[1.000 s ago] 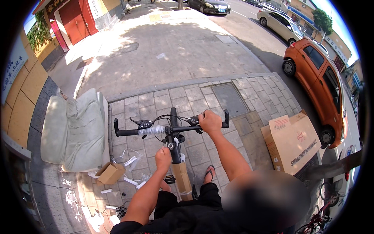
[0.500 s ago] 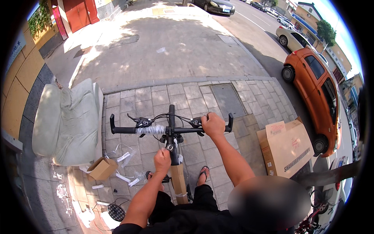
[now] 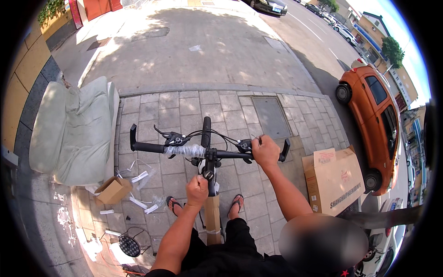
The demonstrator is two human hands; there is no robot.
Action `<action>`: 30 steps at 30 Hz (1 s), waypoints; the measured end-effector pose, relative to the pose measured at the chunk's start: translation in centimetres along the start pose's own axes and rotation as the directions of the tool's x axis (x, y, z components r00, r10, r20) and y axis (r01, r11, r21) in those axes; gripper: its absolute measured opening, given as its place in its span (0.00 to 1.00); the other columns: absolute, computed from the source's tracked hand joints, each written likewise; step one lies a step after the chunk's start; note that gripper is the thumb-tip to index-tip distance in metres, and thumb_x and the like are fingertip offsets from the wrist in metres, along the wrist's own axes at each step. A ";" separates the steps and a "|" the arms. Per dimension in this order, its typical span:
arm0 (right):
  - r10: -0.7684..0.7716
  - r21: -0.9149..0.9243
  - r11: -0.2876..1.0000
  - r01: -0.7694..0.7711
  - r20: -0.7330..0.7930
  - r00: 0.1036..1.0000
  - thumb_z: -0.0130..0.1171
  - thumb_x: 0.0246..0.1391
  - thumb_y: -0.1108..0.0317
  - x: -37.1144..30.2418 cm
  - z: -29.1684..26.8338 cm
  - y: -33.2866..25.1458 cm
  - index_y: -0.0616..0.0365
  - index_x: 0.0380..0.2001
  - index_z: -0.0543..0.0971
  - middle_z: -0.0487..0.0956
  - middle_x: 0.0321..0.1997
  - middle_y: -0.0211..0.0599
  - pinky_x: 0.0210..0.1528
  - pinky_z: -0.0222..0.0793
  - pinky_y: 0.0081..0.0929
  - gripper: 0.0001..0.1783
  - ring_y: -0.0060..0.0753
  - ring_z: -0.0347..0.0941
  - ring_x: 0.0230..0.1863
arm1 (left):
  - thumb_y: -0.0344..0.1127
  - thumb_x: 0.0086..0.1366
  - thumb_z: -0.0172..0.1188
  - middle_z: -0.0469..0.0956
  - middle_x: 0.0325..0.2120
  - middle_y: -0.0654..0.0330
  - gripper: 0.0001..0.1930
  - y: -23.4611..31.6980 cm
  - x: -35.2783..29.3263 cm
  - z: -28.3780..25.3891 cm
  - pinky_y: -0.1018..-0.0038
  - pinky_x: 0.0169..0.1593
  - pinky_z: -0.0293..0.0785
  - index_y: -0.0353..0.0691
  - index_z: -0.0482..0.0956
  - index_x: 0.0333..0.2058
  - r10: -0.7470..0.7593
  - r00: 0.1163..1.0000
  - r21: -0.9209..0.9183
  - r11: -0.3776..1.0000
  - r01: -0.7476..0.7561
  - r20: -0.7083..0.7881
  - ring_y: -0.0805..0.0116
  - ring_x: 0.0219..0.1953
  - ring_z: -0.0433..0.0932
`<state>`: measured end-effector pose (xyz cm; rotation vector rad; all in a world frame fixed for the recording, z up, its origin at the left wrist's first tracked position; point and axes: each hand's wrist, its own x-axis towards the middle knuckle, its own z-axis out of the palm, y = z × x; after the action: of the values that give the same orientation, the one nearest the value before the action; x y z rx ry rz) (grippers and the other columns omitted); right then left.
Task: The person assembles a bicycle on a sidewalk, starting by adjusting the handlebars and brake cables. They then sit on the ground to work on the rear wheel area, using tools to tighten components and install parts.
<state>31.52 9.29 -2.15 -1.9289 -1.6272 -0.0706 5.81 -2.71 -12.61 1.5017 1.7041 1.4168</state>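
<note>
Between my legs stands a bicycle, its black handlebar [image 3: 229, 154] running across in front of me. My right hand [image 3: 266, 151] is wrapped round the handlebar's right grip, beside the brake lever and shifter. My left hand [image 3: 197, 190] is closed in a fist against the near side of the stem [image 3: 210, 173]; whatever its fingers hold is hidden. Clear plastic wrap [image 3: 185, 150] covers part of the bar left of the stem. Cardboard [image 3: 213, 217] wraps the frame tube below. The left grip [image 3: 148, 147] has no hand on it.
A pale, worn sofa [image 3: 74, 131] stands at the left. Near it lie a small open carton [image 3: 114, 190], white packing strips and a round black stool [image 3: 129, 246]. A large cardboard box [image 3: 333, 180] sits at the right, beside a parked orange car [image 3: 373, 124]. Paving surrounds my sandalled feet.
The handlebar has turned slightly clockwise, its right end coming nearer and its left end going farther away. Both hands have kept their places on the bicycle. My left foot shows more fully.
</note>
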 end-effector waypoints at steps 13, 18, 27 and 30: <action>0.002 -0.021 1.000 0.000 0.071 0.997 0.57 0.57 0.54 1.0 0.1 0.1 0.56 0.27 0.82 0.84 0.31 0.47 0.37 0.76 0.50 0.16 0.57 0.81 0.33 | 0.40 0.75 0.49 0.71 0.20 0.46 0.18 -0.5 0.3 0.7 0.57 0.31 0.70 0.34 0.73 0.27 -0.061 0.998 -0.088 0.994 0.064 0.036 0.49 0.23 0.73; 0.025 -0.019 1.000 -0.023 0.115 0.993 0.57 0.57 0.54 1.2 0.0 -0.1 0.57 0.28 0.82 0.84 0.33 0.48 0.38 0.76 0.52 0.17 0.57 0.81 0.34 | 0.47 0.79 0.49 0.73 0.20 0.58 0.22 -0.5 0.2 -0.4 0.65 0.30 0.69 0.36 0.74 0.29 -0.128 0.984 -0.244 0.957 0.156 0.125 0.65 0.23 0.71; -0.003 -0.005 1.000 0.003 0.100 0.995 0.58 0.57 0.54 0.7 -0.3 0.5 0.57 0.28 0.82 0.84 0.34 0.47 0.40 0.77 0.50 0.17 0.55 0.81 0.36 | 0.49 0.77 0.56 0.76 0.24 0.69 0.17 1.5 -0.2 -2.8 0.79 0.22 0.61 0.43 0.79 0.34 -0.451 0.784 -0.481 0.621 0.619 0.427 0.80 0.18 0.66; -0.001 -0.001 1.000 0.001 0.101 0.995 0.58 0.57 0.54 0.7 -0.2 0.5 0.57 0.28 0.82 0.84 0.34 0.47 0.41 0.77 0.50 0.17 0.55 0.82 0.36 | 0.50 0.77 0.56 0.77 0.25 0.68 0.17 2.0 -0.2 -3.0 0.79 0.22 0.61 0.43 0.80 0.36 -0.462 0.783 -0.475 0.623 0.621 0.417 0.80 0.18 0.66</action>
<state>32.24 9.78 -1.95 -1.9607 -1.6935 0.0260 4.22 -4.32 -9.81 0.6774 1.2212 1.1800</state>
